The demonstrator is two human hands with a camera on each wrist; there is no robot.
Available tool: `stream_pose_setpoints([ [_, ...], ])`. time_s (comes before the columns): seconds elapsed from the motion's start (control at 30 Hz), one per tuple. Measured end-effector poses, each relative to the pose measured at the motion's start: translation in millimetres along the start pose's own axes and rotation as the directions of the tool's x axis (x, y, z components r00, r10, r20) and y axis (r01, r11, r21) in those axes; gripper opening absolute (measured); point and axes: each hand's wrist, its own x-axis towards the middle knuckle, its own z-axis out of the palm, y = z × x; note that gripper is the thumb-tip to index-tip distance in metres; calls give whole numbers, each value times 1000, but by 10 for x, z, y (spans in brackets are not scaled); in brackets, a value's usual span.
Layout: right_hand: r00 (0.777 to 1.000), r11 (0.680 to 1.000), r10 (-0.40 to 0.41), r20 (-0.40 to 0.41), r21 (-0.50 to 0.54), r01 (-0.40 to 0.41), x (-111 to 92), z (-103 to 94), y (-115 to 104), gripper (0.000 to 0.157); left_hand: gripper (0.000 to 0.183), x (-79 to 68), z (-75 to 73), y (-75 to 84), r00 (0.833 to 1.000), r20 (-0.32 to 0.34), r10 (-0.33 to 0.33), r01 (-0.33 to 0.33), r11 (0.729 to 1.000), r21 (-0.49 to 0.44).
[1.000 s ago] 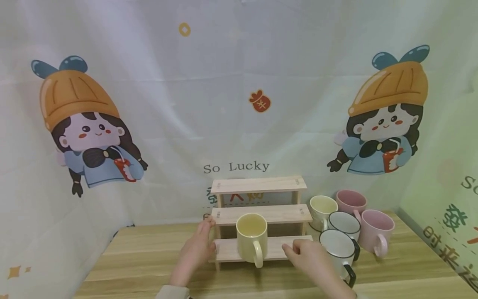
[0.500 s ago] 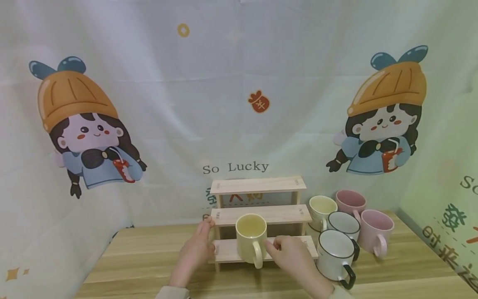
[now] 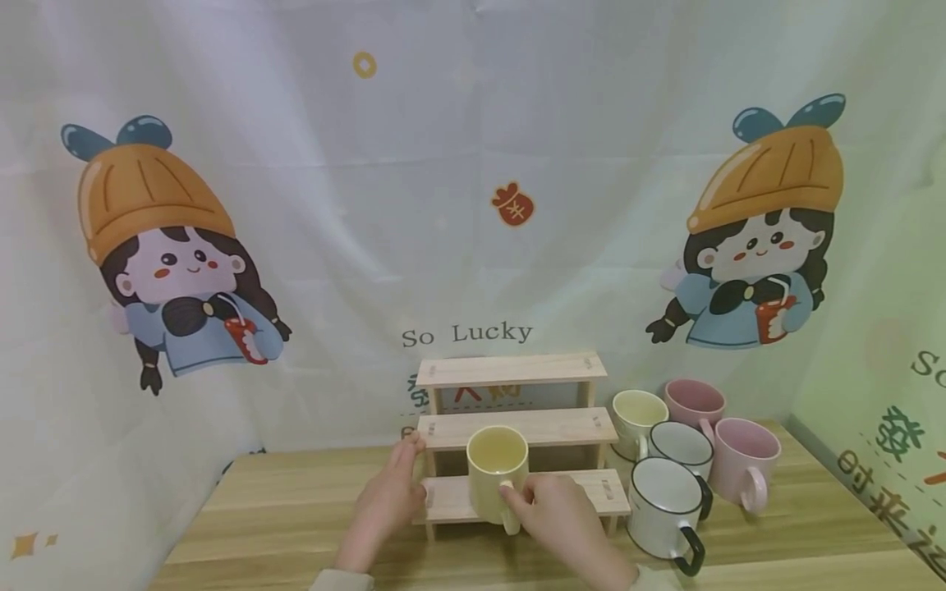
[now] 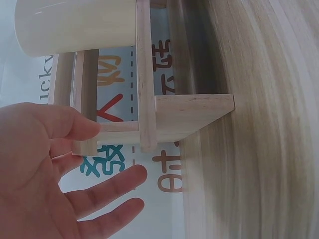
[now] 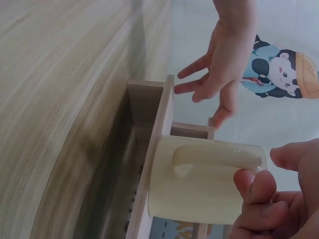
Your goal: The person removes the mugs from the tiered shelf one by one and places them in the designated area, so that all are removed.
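While the pale yellow ceramic mug [image 3: 498, 469] stands upright on the lowest step of a three-tier light wooden stepped rack [image 3: 517, 427], the right hand [image 3: 557, 513] touches it: the fingertips [image 5: 251, 181] curl against the handle and the mug's right side, a light hold rather than a full wrap. The left hand [image 3: 388, 497] stays wide and relaxed, fingers [image 4: 107, 186] straight, thumb at the left end of the middle step, bracing the rack.

The rack sits on a pale wood-grain tabletop [image 3: 296, 509], near its back edge, just in front of a light cloth backdrop [image 3: 473, 205] printed with cartoon girls in orange hats and the words "So Lucky".

Just right of the rack is a close cluster of five mugs: a second yellow mug [image 3: 637, 419], two white mugs with black rims [image 3: 668, 505], and two pink mugs [image 3: 742, 460]. The white ones stand nearest the right hand.

Left of the rack the tabletop runs bare to its left edge; a strip of table lies in front too.
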Motion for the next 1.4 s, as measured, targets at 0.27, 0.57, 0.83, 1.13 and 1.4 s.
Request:
stream_pose_setpoints([
  [0.27,1000,998,-3,-14,-63,2,5,100,-18,42,62,-20,-14,12,1000,-8,12,-12,1000,3],
  [0.57,996,991,-37,-80,-132,26,37,209,-55,41,63,-10,-7,-8,1000,-12,19,-19,1000,10],
  [0.83,993,984,-42,-109,-177,23,21,247,19,37,63,-6,5,-6,1000,-7,17,-17,1000,11],
  [1.13,982,973,-106,-158,-221,70,22,224,82,38,63,0,-17,5,1000,-8,16,-16,1000,17],
  [1.4,968,982,-126,-217,-168,90,-17,251,141,41,63,-3,-3,6,1000,-8,13,-13,1000,10],
])
